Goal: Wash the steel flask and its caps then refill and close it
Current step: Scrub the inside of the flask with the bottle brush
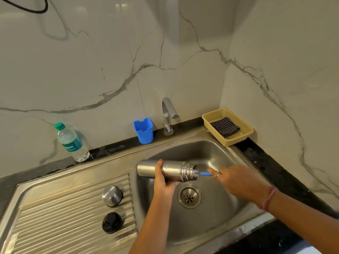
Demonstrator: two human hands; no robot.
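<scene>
— What's the layout from where you stand?

— A steel sink [216, 151] sunk into the dark bench [271, 167], with a ribbed drainboard [60, 213] on its left. The tap [169, 114] stands behind the basin, and no water shows at its spout.

— And the flask?

— The steel flask [170, 170] is held over the basin, lying almost level. Its long axis runs left to right: base to the left, threaded open mouth to the right.

— Who's holding it?

— The left hand [163, 180] comes up from below and clamps round the body, thumb over the top. The right hand [236, 178] is just beside the mouth, on the right, fingers pinched together on the blue handle of a brush [205, 173]. The handle lies along the same line as the flask, and its front end goes into the opening; I can't see the bristles.

— So what does the next stroke hang on?

— That line, I'd say. The mouth faces the right hand, so the brush can only travel leftward along the axis, deeper in, or back out. The left hand just has to keep the flask from tipping.

— The caps?

— Both on the drainboard, well apart from the hands: the steel cap [112, 195] farther back, the black inner cap [111, 222] nearer. They look untouched yet, though I can't be sure.

— Anything for the refill?

— A plastic water bottle [71, 142] stands on the bench at the back left.
</scene>
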